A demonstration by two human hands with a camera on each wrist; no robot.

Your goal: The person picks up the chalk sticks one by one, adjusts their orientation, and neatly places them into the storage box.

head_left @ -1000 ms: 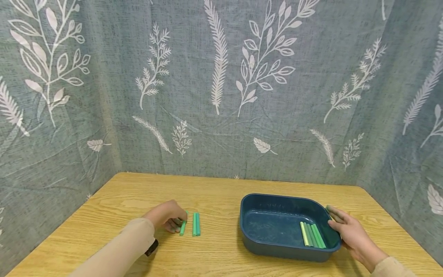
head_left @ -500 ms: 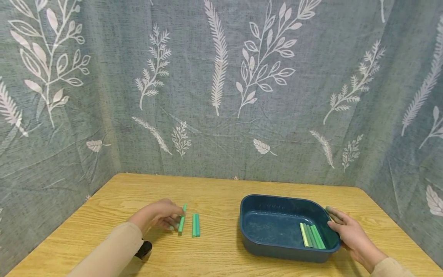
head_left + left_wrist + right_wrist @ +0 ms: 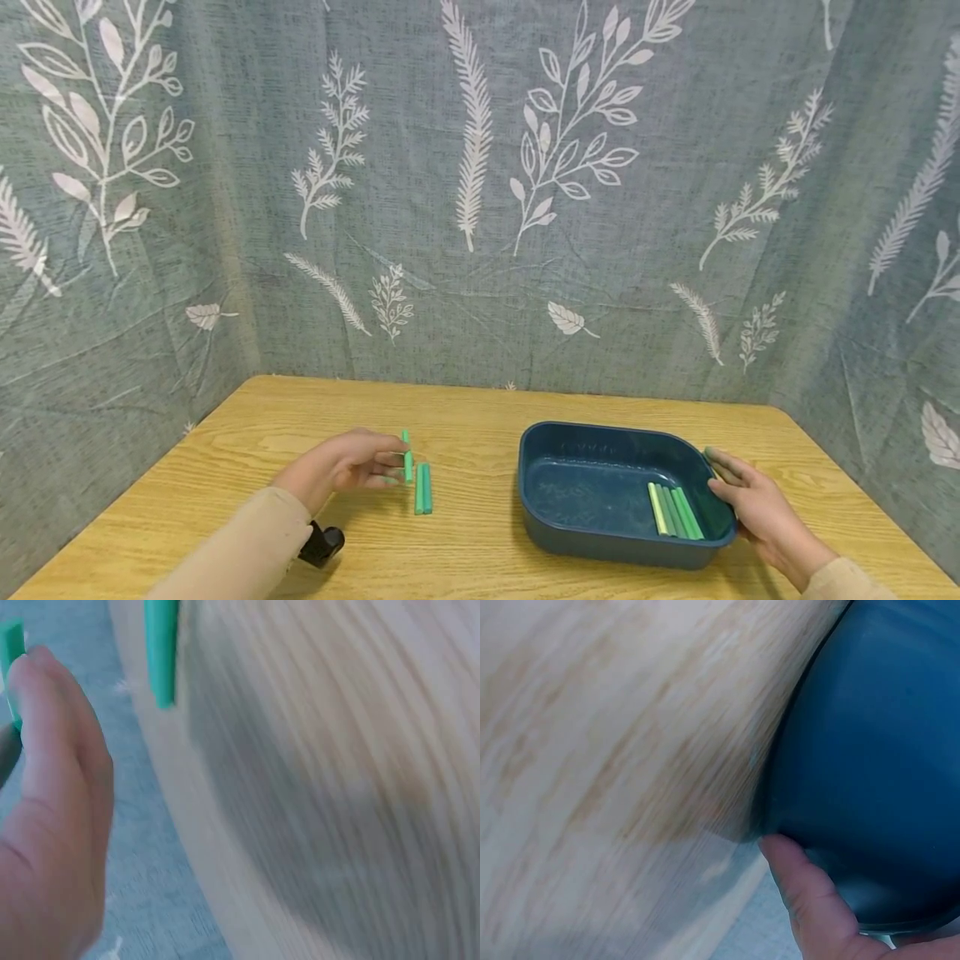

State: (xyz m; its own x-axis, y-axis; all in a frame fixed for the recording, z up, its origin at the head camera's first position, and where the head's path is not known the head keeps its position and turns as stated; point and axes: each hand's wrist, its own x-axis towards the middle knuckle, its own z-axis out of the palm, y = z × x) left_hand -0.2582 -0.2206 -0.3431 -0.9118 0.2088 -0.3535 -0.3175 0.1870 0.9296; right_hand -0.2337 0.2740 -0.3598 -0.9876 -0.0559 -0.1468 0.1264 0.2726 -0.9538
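Observation:
In the head view, my left hand (image 3: 367, 462) pinches a green stick (image 3: 407, 457) between thumb and fingers, lifted above the table. Its top also shows as a green stick (image 3: 11, 641) at the fingertips in the left wrist view. Just right of that hand, two sticks, light green and teal (image 3: 423, 488), lie side by side on the wood. My right hand (image 3: 757, 504) holds the right end of a dark blue tub (image 3: 600, 540), with the thumb at its rim. Within the tub, several sticks, pale yellow to green (image 3: 676, 511), lie in a row at the right.
The wooden table (image 3: 465, 417) bears everything here. A patterned grey-blue curtain (image 3: 435, 317) hangs behind it and at both sides. A black device (image 3: 322, 546) shows below the left wrist.
The left hand has raised its green stick off the table and turned it more upright, shifting slightly right. The right hand and the tub stay where they were.

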